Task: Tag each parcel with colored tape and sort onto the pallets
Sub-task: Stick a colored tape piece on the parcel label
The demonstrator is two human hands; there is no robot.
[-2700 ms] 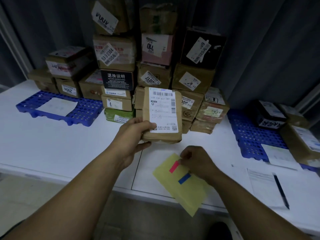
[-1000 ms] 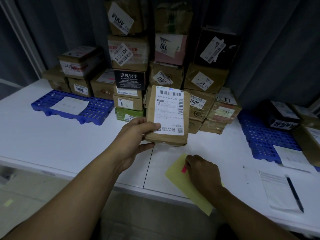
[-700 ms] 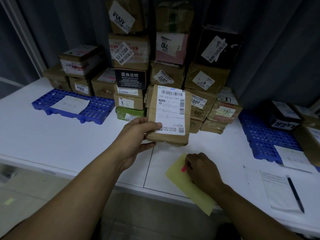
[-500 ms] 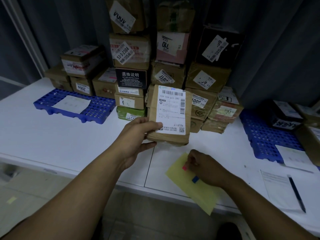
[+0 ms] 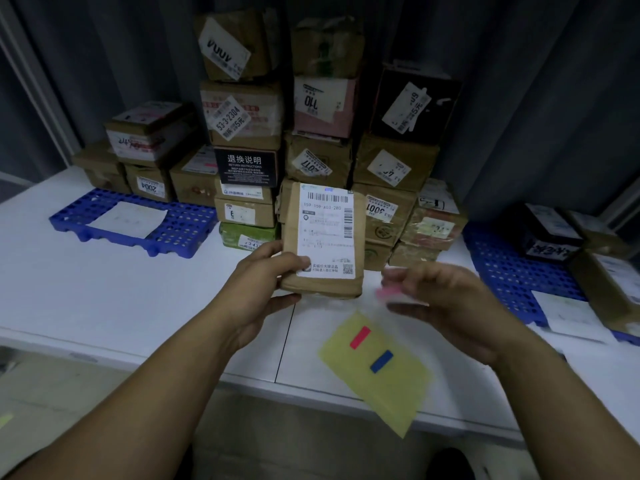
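Note:
My left hand [image 5: 268,277] grips a brown parcel [image 5: 323,237] by its lower left corner, upright above the table, white shipping label facing me. To its right my right hand [image 5: 440,296], blurred by motion, pinches a strip of pink tape [image 5: 386,293] just off the parcel's lower right corner. Below lies a yellow backing sheet [image 5: 394,382] at the table's front edge, with one pink strip [image 5: 360,337] and one blue strip [image 5: 381,361] stuck on it.
A tall stack of parcels [image 5: 311,143] stands at the back of the white table [image 5: 104,292]. A blue pallet [image 5: 187,223] with a white sheet lies at left. Another blue pallet [image 5: 509,271] at right carries parcels and paper.
My right hand has lifted off the yellow sheet with a pink tape strip and moved up toward the parcel. The left hand keeps the parcel steady.

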